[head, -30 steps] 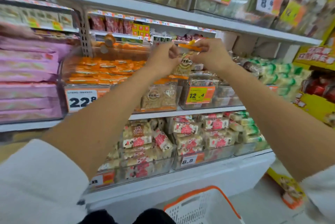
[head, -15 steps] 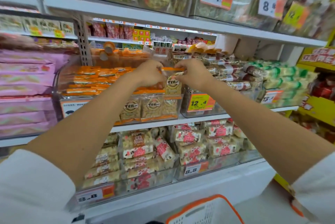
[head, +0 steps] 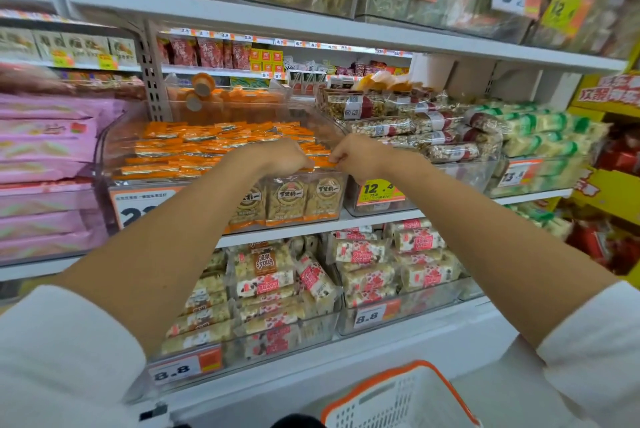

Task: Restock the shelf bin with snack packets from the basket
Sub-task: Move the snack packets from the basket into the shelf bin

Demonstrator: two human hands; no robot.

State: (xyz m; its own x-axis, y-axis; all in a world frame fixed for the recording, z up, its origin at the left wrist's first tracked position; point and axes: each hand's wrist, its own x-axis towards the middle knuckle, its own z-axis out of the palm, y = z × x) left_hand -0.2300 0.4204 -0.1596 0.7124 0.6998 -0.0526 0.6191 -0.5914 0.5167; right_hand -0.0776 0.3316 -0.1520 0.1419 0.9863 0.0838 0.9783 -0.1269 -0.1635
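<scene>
The crimped orange top edge of a flat, glossy snack packet (head: 320, 162) is pinched between the curled fingers of the left hand (head: 277, 158) and the right hand (head: 358, 154), at the front of the clear rigid plastic shelf bin (head: 114, 136). Directly below the fingers, matching packets with round printed labels (head: 287, 199) are stood upright behind the bin's front wall. Well below, the white perforated plastic basket with an orange rim (head: 398, 396) is seen.

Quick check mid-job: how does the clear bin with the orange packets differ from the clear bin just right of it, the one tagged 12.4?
The orange-packet bin holds upright packets in rows; the 12.4 bin holds clear-wrapped nut bars piled flat. The orange-packet bin is the wider. Both hands, left hand and right hand, are at the orange-packet bin's front right corner; neither reaches into the 12.4 bin. Both bins are clear plastic on the same shelf.
</scene>
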